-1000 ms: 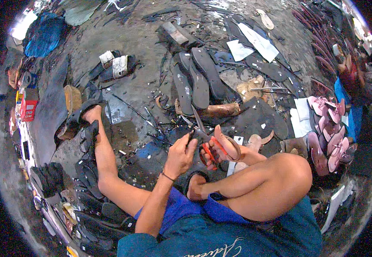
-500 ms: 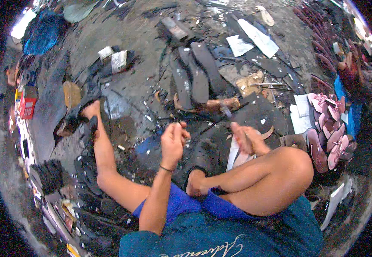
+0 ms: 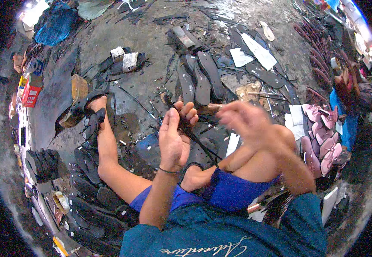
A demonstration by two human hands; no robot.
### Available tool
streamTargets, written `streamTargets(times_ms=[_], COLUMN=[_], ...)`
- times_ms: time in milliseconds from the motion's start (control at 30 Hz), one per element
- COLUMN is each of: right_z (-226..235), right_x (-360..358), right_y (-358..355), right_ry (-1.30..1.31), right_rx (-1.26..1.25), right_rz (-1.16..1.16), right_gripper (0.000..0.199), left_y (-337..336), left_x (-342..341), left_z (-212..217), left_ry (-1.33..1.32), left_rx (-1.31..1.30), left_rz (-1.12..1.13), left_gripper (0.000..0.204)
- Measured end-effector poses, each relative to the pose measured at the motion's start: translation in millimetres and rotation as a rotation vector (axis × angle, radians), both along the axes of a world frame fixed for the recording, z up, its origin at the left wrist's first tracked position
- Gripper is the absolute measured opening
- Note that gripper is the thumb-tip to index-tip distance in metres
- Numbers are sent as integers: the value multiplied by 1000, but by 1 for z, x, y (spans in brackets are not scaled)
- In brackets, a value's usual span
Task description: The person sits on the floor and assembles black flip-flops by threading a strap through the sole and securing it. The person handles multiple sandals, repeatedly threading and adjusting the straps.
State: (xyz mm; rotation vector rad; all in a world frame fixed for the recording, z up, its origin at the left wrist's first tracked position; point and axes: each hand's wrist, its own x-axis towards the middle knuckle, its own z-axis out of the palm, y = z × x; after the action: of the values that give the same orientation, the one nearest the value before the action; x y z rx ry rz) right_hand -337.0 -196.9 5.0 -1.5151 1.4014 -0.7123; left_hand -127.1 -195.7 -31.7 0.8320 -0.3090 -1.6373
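Stained grey floor (image 3: 139, 36), bright light (image 3: 32, 12) upper left

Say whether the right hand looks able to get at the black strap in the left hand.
Likely yes: the black strap extends rightward from the left hand and nothing visible stands between it and the right hand, though blur hides whether that hand is empty.

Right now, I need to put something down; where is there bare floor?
The most open patch of floor lies beyond the white-strapped sandals, between the blue bundle and the grey block, with some grit on it. It is crowded around the dark soles, and at right by the pink sandals.
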Motion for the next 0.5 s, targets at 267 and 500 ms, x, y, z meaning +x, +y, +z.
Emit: streamTargets(times_ms=[267,500], right_z=[-47,-59], right_x=[75,97], right_y=[58,88], right_ry=[-313,-635], right_rx=[21,271], right_rz=[-79,-256], right_gripper=[25,24], left_y=[31,47], left_x=[32,56], left_z=[-19,-4], left_ry=[-329,-587], left_rx=[-91,-214], left_rz=[1,-84], left_gripper=[35,51])
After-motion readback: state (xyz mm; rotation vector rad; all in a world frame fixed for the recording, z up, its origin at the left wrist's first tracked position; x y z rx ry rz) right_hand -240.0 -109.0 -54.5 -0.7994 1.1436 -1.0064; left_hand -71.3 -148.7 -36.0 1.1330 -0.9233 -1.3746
